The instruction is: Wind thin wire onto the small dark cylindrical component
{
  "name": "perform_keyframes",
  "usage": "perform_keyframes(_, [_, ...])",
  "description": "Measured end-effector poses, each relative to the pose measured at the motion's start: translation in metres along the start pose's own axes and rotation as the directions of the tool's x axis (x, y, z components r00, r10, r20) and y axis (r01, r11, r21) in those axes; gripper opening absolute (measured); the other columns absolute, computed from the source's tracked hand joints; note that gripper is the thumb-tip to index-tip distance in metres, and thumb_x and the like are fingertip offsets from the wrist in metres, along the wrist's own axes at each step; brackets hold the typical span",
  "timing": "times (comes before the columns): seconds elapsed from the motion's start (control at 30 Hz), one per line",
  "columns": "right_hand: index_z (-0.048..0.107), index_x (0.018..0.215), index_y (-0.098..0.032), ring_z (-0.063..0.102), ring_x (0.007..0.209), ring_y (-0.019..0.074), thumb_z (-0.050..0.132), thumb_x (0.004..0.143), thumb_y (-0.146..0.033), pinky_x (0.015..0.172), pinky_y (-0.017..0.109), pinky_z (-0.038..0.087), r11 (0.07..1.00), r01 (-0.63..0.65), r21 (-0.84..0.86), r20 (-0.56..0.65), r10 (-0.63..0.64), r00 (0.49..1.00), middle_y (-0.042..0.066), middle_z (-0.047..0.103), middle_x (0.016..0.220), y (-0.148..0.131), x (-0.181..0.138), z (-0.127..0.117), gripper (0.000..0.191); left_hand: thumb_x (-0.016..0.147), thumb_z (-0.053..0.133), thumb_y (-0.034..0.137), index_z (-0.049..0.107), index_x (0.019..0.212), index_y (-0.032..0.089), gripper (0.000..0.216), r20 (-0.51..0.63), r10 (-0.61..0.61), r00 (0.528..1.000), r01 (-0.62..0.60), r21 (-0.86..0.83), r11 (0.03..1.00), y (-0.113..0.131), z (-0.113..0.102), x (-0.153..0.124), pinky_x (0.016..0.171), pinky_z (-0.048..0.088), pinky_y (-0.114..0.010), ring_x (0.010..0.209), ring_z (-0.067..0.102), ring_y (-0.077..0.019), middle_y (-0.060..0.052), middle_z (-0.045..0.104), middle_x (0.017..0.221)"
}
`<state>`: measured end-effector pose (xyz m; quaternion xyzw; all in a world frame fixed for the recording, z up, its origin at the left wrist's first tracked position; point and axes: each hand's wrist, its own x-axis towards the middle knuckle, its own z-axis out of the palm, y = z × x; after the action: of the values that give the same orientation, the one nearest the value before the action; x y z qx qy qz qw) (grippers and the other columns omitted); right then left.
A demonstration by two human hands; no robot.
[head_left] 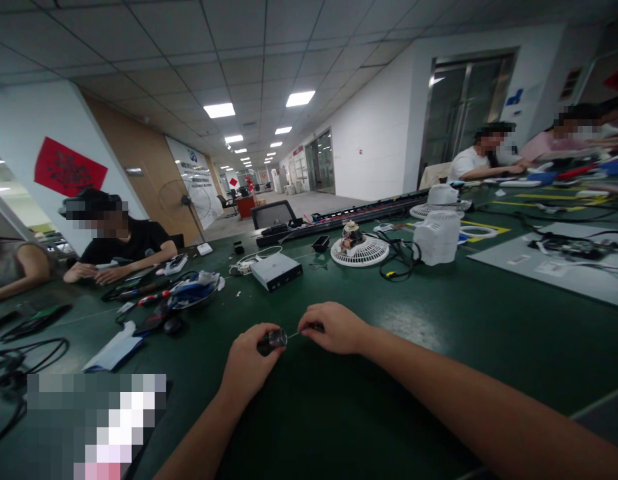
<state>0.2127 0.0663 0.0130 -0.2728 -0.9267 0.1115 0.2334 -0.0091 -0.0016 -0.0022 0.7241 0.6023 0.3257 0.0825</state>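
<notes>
Just above the green tabletop, my left hand [251, 357] is closed around a short dark cylinder [277, 338] with a shiny, glassy-looking end. A thin metal shaft [293, 335] stretches from that end toward my right hand [331, 327]. My right fingertips are pinched together at the shaft's far end. Something small and dark shows within the right-hand grip, but its kind is hidden by the fingers. Whether the cylinder is a tool handle or a small motor cannot be made out.
Beyond my hands lie a silver optical drive [276, 270], a white fan grille [359, 249] with a motor on it, and a white housing [436, 237] beside black cables. Left are a blue-white packet [113, 347] and tangled cords [33, 360]. Several people sit around the table.
</notes>
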Motion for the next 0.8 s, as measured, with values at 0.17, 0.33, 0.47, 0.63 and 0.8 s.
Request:
perform_keyframes(0.17, [0.072, 0.096, -0.021, 0.061, 0.082, 0.0183, 0.056, 0.087, -0.024, 0.073, 0.029, 0.040, 0.995, -0.082, -0.062, -0.054, 0.079, 0.995, 0.005, 0.069, 0.091, -0.0020, 0.0015, 0.0017, 0.018, 0.075, 0.068, 0.027, 0.068, 0.100, 0.024, 0.026, 0.004, 0.020, 1.000, -0.020, 0.040, 0.999, 0.0011, 0.0000, 0.0001, 0.082, 0.052, -0.035, 0.090, 0.066, -0.0217, -0.002, 0.072, 0.100])
perform_keyframes(0.33, [0.072, 0.095, -0.021, 0.061, 0.077, 0.0164, 0.057, 0.085, -0.024, 0.069, 0.027, 0.041, 0.997, -0.074, -0.005, -0.006, 0.074, 0.997, 0.003, 0.070, 0.087, 0.0005, 0.0018, 0.0021, 0.018, 0.075, 0.068, 0.029, 0.068, 0.101, 0.025, 0.026, 0.016, 0.019, 1.000, -0.020, 0.041, 0.999, 0.0014, -0.0011, -0.0017, 0.079, 0.052, -0.035, 0.088, 0.066, -0.0215, -0.002, 0.072, 0.100])
perform_keyframes(0.47, [0.072, 0.094, -0.022, 0.061, 0.079, 0.0187, 0.057, 0.085, -0.026, 0.068, 0.029, 0.040, 0.991, -0.086, -0.106, -0.024, 0.083, 0.996, 0.005, 0.070, 0.089, -0.0016, 0.0008, 0.0000, 0.019, 0.075, 0.068, 0.031, 0.068, 0.102, 0.025, 0.028, 0.026, 0.011, 1.000, -0.013, 0.068, 0.998, -0.0007, 0.0005, -0.0020, 0.079, 0.051, -0.036, 0.088, 0.065, -0.0223, -0.002, 0.071, 0.100])
perform_keyframes(0.63, [0.072, 0.093, -0.022, 0.061, 0.079, 0.0185, 0.057, 0.084, -0.026, 0.069, 0.028, 0.040, 0.996, -0.045, -0.083, -0.002, 0.045, 0.999, 0.004, 0.070, 0.087, -0.0040, 0.0001, -0.0022, 0.018, 0.076, 0.067, 0.030, 0.068, 0.102, 0.026, 0.027, 0.022, 0.027, 0.999, -0.028, 0.057, 0.998, -0.0017, 0.0014, -0.0019, 0.079, 0.051, -0.035, 0.089, 0.065, -0.0219, -0.003, 0.070, 0.100])
perform_keyframes(0.8, [0.072, 0.093, -0.023, 0.062, 0.077, 0.0177, 0.057, 0.084, -0.026, 0.067, 0.027, 0.040, 0.995, -0.093, -0.036, 0.019, 0.094, 0.995, 0.003, 0.071, 0.085, -0.0004, 0.0013, -0.0002, 0.018, 0.075, 0.068, 0.030, 0.069, 0.101, 0.026, 0.026, 0.030, 0.029, 0.999, -0.030, 0.039, 0.999, -0.0011, 0.0010, -0.0016, 0.079, 0.052, -0.035, 0.088, 0.066, -0.0215, -0.003, 0.071, 0.099])
